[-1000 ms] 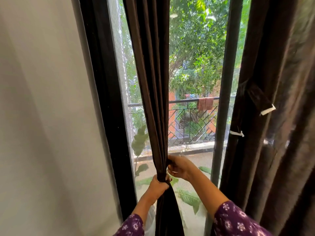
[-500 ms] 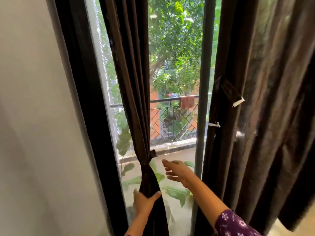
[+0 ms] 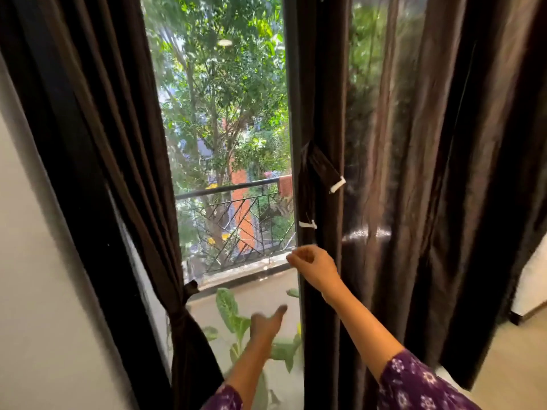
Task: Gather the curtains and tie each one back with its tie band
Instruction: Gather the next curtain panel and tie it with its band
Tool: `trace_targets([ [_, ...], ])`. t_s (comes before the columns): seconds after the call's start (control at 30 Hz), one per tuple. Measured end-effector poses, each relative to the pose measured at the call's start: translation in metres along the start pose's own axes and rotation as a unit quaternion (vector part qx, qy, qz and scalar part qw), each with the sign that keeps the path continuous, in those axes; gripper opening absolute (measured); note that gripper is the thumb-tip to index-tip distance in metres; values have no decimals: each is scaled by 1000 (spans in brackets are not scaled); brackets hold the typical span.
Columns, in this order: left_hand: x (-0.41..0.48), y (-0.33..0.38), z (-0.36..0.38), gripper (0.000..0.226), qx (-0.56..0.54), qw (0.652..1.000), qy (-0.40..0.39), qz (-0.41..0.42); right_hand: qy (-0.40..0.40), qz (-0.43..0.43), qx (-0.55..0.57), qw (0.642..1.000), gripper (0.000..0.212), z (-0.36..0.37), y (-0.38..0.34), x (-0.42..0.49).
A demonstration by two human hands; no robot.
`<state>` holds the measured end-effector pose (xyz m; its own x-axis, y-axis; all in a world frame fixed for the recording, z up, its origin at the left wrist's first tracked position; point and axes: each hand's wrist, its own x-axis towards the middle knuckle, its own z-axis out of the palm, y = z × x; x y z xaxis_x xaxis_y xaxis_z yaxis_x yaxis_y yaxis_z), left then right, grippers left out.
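The left dark brown curtain (image 3: 127, 161) hangs gathered and is cinched by its tie band (image 3: 182, 309) low against the window frame. The right dark brown curtain (image 3: 399, 187) hangs loose and wide. Its tie band (image 3: 321, 167) dangles from the curtain's left edge, with two white tips. My right hand (image 3: 313, 263) is raised with curled fingers at that edge, just below the lower white tip; I cannot tell if it grips fabric. My left hand (image 3: 268, 322) is blurred in mid-air between the two curtains, fingers extended, holding nothing.
The glass window (image 3: 231, 143) shows a balcony railing (image 3: 236, 214), trees and a leafy plant (image 3: 233, 318) outside. A black window frame (image 3: 65, 173) and pale wall (image 3: 35, 291) lie on the left. Pale floor (image 3: 515, 359) shows at the lower right.
Both hands let go of the tied left curtain and moved right. My right hand rose to the right curtain's edge, and the view swung right.
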<state>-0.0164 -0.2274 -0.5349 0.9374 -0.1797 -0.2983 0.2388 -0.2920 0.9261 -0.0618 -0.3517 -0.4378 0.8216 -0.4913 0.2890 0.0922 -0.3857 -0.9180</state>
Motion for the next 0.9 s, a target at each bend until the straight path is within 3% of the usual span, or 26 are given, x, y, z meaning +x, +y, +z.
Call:
trace_targets([
  [0.07, -7, 55, 17, 94, -9, 995, 27, 96, 34, -62, -14, 997, 21, -25, -14, 8],
  [0.2, -25, 161, 45, 77, -48, 953, 114, 276, 111, -188, -12, 976, 8, -80, -43, 26],
  [0.33, -63, 253, 76, 69, -65, 870, 202, 445, 196, -321, -78, 923, 9, -142, -70, 65],
  [0.43, -86, 310, 99, 77, -49, 812, 253, 524, 253, -342, -119, 897, 28, -181, -101, 103],
  [0.57, -99, 371, 110, 80, -3, 764, 306, 568, 300, -331, -183, 876, 63, -219, -140, 152],
  [0.73, -96, 413, 103, 81, 56, 773, 316, 548, 220, -250, -137, 933, 89, -243, -173, 182],
  [0.8, -92, 423, 92, 68, 65, 785, 311, 532, 194, -233, -149, 941, 84, -241, -183, 188],
  [0.9, -90, 431, 70, 31, 69, 786, 331, 518, 189, -227, -144, 944, 43, -231, -199, 188],
])
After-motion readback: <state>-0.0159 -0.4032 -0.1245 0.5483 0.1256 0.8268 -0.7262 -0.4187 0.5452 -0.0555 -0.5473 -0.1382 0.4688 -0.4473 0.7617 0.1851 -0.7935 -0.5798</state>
